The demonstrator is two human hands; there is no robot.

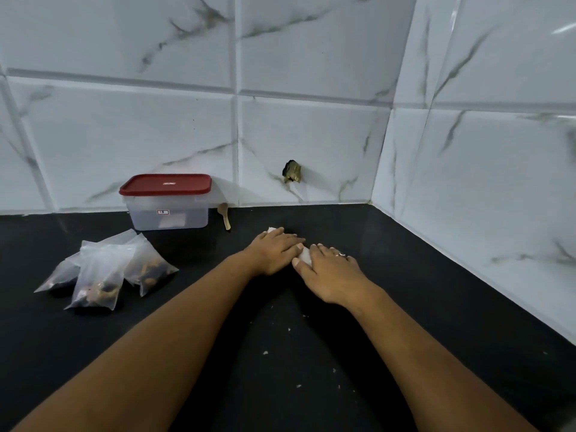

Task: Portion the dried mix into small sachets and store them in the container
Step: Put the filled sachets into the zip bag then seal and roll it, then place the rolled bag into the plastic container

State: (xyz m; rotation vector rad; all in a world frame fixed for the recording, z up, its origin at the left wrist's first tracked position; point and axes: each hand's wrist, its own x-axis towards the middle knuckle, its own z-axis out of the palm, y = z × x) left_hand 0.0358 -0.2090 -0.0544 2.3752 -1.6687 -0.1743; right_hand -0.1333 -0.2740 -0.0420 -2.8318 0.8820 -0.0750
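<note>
Sachet (304,254) under your hands shows only as white slivers — the rest is hidden. Your left hand (274,249) and right hand (330,272) press flat on it, fingers straight, on the worktop (436,291). Filled sachets (106,272) lie well left — the lidded container (168,202) behind them.

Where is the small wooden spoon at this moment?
In the head view, the spoon is at the back of the counter, left of centre, just right of the container, by the wall.
</note>
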